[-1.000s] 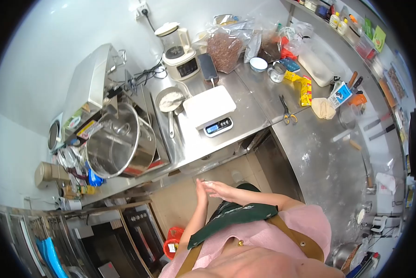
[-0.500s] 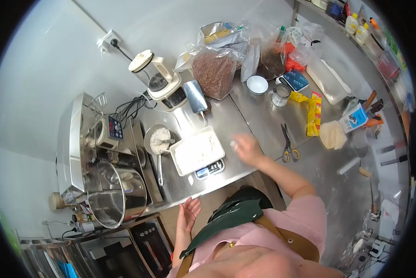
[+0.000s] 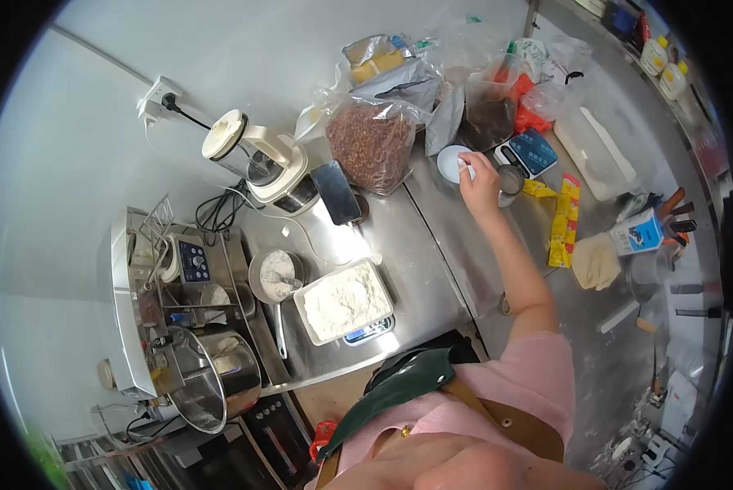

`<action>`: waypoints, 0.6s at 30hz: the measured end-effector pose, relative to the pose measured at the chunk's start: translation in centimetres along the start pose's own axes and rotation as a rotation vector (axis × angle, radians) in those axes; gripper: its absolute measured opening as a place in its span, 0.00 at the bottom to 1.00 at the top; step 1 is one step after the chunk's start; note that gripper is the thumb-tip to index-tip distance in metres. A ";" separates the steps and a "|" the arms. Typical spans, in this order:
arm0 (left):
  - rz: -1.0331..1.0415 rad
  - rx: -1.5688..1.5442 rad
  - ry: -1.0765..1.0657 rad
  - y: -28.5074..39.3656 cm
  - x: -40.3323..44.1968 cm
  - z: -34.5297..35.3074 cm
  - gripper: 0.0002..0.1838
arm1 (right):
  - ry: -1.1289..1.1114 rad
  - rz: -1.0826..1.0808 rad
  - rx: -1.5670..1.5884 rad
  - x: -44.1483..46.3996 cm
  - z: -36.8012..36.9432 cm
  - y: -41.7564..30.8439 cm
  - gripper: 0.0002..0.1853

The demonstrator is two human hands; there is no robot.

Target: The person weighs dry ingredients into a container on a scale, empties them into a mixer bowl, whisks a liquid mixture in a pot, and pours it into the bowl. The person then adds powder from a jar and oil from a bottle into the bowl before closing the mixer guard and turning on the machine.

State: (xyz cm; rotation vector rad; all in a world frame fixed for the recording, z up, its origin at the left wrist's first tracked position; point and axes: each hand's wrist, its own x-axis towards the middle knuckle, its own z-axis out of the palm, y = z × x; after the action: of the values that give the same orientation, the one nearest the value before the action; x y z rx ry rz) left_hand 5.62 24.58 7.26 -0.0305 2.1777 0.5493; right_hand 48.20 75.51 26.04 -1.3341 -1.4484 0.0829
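My right hand (image 3: 481, 181) reaches across the steel table to a small white bowl (image 3: 448, 166), its fingers closed at the bowl's right rim. Just right of the hand stands a glass jar (image 3: 509, 181), partly hidden behind it. A rectangular white tray (image 3: 305, 320) filled with white flour (image 3: 346, 300) rests on a digital scale (image 3: 370, 330) near the table's front edge. Left of it, a long-handled pan (image 3: 258, 282) holds more flour and a metal utensil. My left hand is out of view.
A blender (image 3: 272, 167), a propped phone (image 3: 335, 192) and a bag of reddish-brown grains (image 3: 370, 140) line the back. Yellow packaging (image 3: 562, 220), a blue-topped scale (image 3: 532, 153) and a folded cloth (image 3: 595, 261) lie rightward. A large steel pot (image 3: 219, 384) stands at lower left.
My right hand has moved up and away from beside the tray to the white bowl. My left hand has dropped out of view. The camera view has shifted, and my forearm now covers most of the scissors.
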 end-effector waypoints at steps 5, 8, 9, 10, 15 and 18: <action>0.052 0.052 -0.021 1.6 0.7 0.5 0.23 | -0.012 0.051 -0.035 0.2 1.1 1.5 0.06; 0.095 0.071 -0.043 2.6 0.9 0.7 0.23 | -0.034 0.073 -0.076 0.2 1.1 1.9 0.06; 0.106 0.081 -0.050 2.8 1.1 0.8 0.22 | -0.040 0.078 -0.095 0.2 0.9 1.9 0.06; 0.116 0.096 -0.052 3.0 1.3 1.0 0.22 | -0.043 0.089 -0.114 0.3 0.6 1.7 0.06; 0.167 0.136 -0.064 3.9 1.9 1.6 0.21 | -0.051 0.099 -0.206 2.5 -1.4 2.1 0.06; 0.194 0.175 -0.062 4.7 2.1 2.2 0.21 | -0.022 0.076 -0.270 5.8 -2.4 3.0 0.07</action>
State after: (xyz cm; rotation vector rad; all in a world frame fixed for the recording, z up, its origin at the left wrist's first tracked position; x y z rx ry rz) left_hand 4.95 30.09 6.25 0.2907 2.1731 0.4583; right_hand 53.30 79.43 28.67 -1.6120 -1.4645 -0.0507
